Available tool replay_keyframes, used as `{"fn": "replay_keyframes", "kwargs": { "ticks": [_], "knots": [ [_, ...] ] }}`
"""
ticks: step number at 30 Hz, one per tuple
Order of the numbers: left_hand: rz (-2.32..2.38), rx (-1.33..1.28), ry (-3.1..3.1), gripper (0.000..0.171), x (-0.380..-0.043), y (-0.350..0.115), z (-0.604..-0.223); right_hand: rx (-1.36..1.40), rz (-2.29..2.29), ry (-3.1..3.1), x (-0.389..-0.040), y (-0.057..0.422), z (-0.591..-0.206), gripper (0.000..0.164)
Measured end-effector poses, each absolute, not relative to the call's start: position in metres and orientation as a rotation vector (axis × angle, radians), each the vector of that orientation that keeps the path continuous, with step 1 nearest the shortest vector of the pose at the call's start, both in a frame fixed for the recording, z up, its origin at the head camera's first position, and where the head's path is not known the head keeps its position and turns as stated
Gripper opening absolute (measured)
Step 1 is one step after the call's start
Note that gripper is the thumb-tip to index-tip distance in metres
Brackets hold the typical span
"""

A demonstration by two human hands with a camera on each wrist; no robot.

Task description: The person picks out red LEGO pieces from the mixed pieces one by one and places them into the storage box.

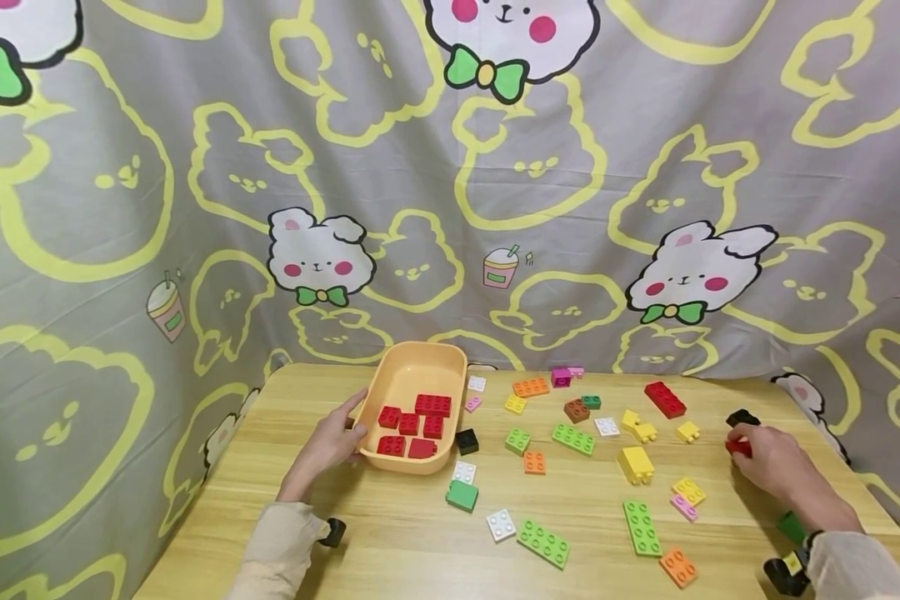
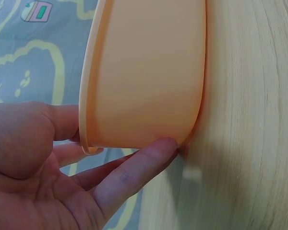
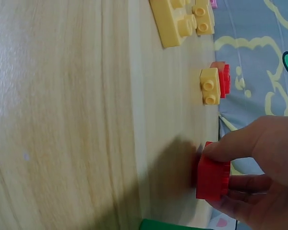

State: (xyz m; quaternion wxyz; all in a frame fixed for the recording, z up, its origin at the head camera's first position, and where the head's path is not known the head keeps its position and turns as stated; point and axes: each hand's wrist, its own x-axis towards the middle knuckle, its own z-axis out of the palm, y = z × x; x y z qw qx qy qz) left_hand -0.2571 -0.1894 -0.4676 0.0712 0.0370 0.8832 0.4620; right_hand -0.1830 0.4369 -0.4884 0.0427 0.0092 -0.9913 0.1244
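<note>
My left hand [image 1: 332, 439] grips the near-left side of an orange plastic tray [image 1: 456, 367], thumb at the rim and the other fingers along its outer wall. Several red bricks [image 1: 433, 405] lie in the tray's near half. At the right of the table, my right hand [image 1: 776, 462] pinches a red toy brick [image 3: 212, 178] between thumb and fingers, close over the wood. Just beyond that hand is a black brick [image 1: 741, 417]. Nearer me, a dark green brick [image 1: 792, 527] is partly hidden by the right forearm.
Loose bricks spread across the wooden table [image 1: 390, 542], among them another red brick [image 1: 665, 399] at the back, a yellow block [image 1: 635, 465] and a long light green brick [image 1: 641, 527]. A black brick [image 1: 467, 441] sits beside the tray. A patterned curtain [image 1: 412, 183] hangs behind the table.
</note>
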Motion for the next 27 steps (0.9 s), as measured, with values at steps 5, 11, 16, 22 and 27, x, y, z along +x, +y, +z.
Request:
{"fn": "replay_keyframes", "kwargs": {
  "ticks": [5, 11, 16, 22, 27],
  "knots": [
    [1.376, 0.115, 2.662, 0.065, -0.258, -0.189, -0.468, 0.026, 0.363, -3.02, -0.182, 0.434, -0.484, 0.026],
    [1.38, 0.112, 2.663, 0.066, -0.259, -0.189, -0.469, 0.08, 0.343, -2.98, -0.183, 0.427, -0.477, 0.024],
    [1.394, 0.108, 2.66, 0.065, -0.258, -0.189, -0.47, 0.094, 0.353, -2.985, -0.186, 0.419, -0.471, 0.029],
    [1.4, 0.122, 2.659, 0.065, -0.256, -0.19, -0.47, 0.129, 0.375, -2.978, -0.192, 0.405, -0.461, 0.033],
    [1.399, 0.122, 2.664, 0.065, -0.257, -0.189, -0.47, 0.193, 0.381, -2.939, -0.198, 0.393, -0.456, 0.027]
  ]
}}
